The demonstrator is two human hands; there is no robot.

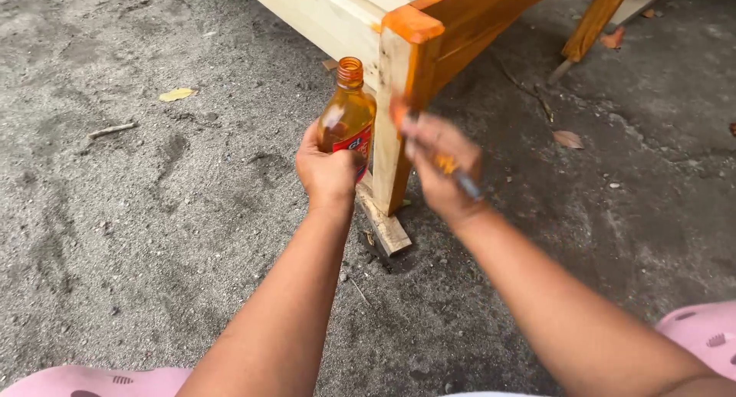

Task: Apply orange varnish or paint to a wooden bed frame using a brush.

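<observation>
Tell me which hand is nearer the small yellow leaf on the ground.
Left. The left hand, holding the amber plastic bottle, sits right of the small yellow leaf; the right hand with the brush is farther right.

left hand [328, 171] grips a clear glossy plastic bottle [349, 117] of amber liquid. beside the right hand [441, 171], the wooden leg [399, 121] is part raw pale timber, part wet orange stain. below the grips, rough matt grey ground [153, 236].
</observation>
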